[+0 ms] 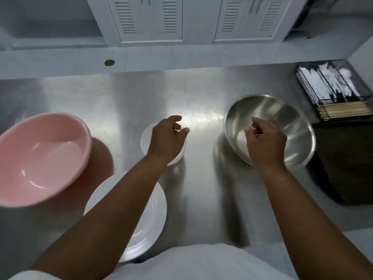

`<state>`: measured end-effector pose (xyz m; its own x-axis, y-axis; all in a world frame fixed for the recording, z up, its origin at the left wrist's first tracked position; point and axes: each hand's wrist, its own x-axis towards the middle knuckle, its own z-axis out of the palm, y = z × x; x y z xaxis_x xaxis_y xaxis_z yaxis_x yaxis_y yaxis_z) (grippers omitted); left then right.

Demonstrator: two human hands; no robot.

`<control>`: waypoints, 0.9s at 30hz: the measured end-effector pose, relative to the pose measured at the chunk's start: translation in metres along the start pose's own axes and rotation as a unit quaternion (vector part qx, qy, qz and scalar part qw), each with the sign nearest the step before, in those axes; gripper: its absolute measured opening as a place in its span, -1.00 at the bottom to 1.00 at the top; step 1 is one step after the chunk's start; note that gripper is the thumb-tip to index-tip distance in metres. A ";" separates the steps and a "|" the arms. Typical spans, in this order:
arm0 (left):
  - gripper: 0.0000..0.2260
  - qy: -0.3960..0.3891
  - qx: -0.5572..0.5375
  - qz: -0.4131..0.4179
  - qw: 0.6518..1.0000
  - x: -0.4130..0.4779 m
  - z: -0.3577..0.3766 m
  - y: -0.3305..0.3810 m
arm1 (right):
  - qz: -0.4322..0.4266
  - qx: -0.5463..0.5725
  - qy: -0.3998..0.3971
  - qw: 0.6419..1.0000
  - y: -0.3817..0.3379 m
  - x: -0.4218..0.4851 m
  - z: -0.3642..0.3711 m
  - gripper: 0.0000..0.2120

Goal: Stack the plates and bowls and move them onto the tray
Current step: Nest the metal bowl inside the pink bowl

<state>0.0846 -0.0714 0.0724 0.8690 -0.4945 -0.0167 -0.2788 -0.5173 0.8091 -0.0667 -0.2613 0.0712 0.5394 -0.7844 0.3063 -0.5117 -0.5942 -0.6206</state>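
A small white bowl (145, 138) sits mid-table, mostly hidden under my left hand (167, 140), which hovers over it with fingers curled and apart, holding nothing. A steel bowl (282, 118) stands to the right; my right hand (265, 142) hangs above its near rim, fingers loosely curled and empty. White plates (153, 217) lie near the front edge, partly covered by my left forearm. A large pink bowl (40, 156) rests at the left. A dark tray (347, 164) lies at the right edge.
The steel table (201, 188) reflects a bright light patch at its middle. A black mesh cutlery holder (331, 85) with white utensils and chopsticks (343, 112) stands at the back right. White louvred cabinets (151, 19) are beyond the table.
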 end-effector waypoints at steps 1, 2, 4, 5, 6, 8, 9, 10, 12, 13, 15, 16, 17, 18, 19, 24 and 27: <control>-0.65 -0.020 -0.003 0.002 1.000 0.004 0.013 0.009 | 0.018 -0.014 0.010 1.000 0.015 0.004 -0.011 -0.73; -0.64 -0.041 -0.004 0.000 0.999 0.008 0.026 0.017 | 0.036 -0.032 0.018 0.999 0.032 0.009 -0.021 -0.70; -0.58 -0.082 -0.001 -0.005 0.997 0.013 0.054 0.031 | 0.087 -0.073 0.016 0.993 0.067 0.014 -0.041 -0.64; -0.53 -0.102 0.009 -0.008 0.995 0.016 0.067 0.036 | 0.114 -0.087 0.009 0.990 0.083 0.015 -0.051 -0.61; -0.47 -0.123 0.023 -0.015 0.992 0.018 0.080 0.040 | 0.137 -0.101 0.006 0.985 0.096 0.014 -0.059 -0.60; -0.38 -0.159 0.035 -0.046 0.986 0.021 0.102 0.047 | 0.192 -0.116 -0.007 0.975 0.115 0.013 -0.071 -0.54; -0.37 -0.172 0.029 -0.065 0.982 0.023 0.112 0.049 | 0.234 -0.105 -0.025 0.966 0.119 0.013 -0.075 -0.48; -0.37 -0.181 0.020 -0.082 0.980 0.024 0.120 0.050 | 0.275 -0.082 -0.043 0.957 0.127 0.012 -0.074 -0.41; -0.42 -0.187 -0.006 -0.106 0.977 0.026 0.135 0.050 | 0.345 -0.004 -0.062 0.937 0.136 0.011 -0.072 -0.43; -0.44 -0.186 -0.022 -0.118 0.975 0.026 0.140 0.049 | 0.366 0.043 -0.054 0.928 0.142 0.009 -0.069 -0.52; -0.50 -0.180 -0.045 -0.135 0.973 0.027 0.145 0.045 | 0.403 0.127 -0.045 0.905 0.154 0.006 -0.063 -0.71; -0.55 -0.178 -0.050 -0.139 0.973 0.028 0.147 0.043 | 0.411 0.159 -0.044 0.896 0.153 0.007 -0.061 -0.76; -0.59 -0.177 -0.055 -0.140 0.973 0.028 0.147 0.041 | 0.418 0.178 -0.043 0.890 0.152 0.008 -0.061 -0.77; -0.61 -0.177 -0.062 -0.143 0.972 0.028 0.147 0.039 | 0.416 0.185 -0.038 0.889 0.149 0.008 -0.059 -0.79; -0.62 -0.180 -0.069 -0.146 0.970 0.028 0.146 0.038 | 0.411 0.182 -0.033 0.893 0.147 0.009 -0.060 -0.81; -0.61 -0.153 -0.122 -0.143 0.970 0.028 0.128 0.044 | 0.377 0.170 -0.023 0.910 0.131 0.011 -0.062 -0.84; -0.64 -0.113 -0.155 -0.121 0.974 0.028 0.100 0.051 | 0.336 0.174 -0.015 0.926 0.106 0.020 -0.062 -0.89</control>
<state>0.0539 -0.1815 0.0546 0.7715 -0.5444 -0.3292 0.0891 -0.4198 0.9032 -0.1523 -0.3508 0.0563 0.1988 -0.9476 -0.2499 -0.4957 0.1228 -0.8598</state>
